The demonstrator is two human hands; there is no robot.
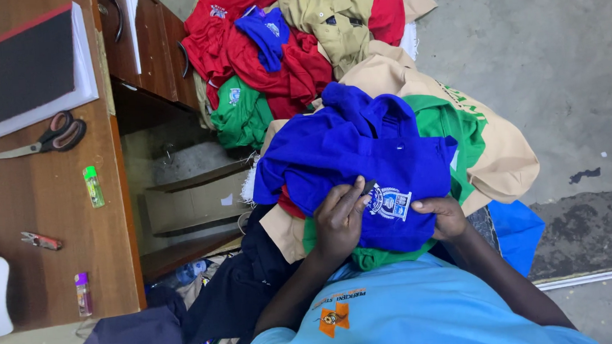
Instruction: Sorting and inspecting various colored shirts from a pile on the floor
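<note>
Hands on cloth: the left hand (338, 220) lies curled over a blue shirt (363, 161) on the person's lap, fingers bent and pinching a small dark tool (369, 186) against the fabric; what kind of tool is hard to make out at this size. The right hand (444, 216) is closed on the shirt's near right edge, gripping the cloth just beside a pale embroidered badge (390, 203). The badge sits between the two hands.

The blue shirt lies on top of a heap: a green garment (454, 129) shows under it to the right, and a tan one (495, 155) spreads beyond that. Farther off, red shirts (269, 59) are piled with another tan shirt (334, 12) and a small blue one (266, 31); a green shirt (241, 112) lies at the left edge of the pile.

On the left stands the wooden bench (43, 205). On it lie a black book with a red edge (22, 70), scissors (49, 137) just near of the book, a green lighter (93, 186), a small red clipper (41, 241) and a purple lighter (82, 293). Grey concrete floor (542, 55) fills the right side.
</note>
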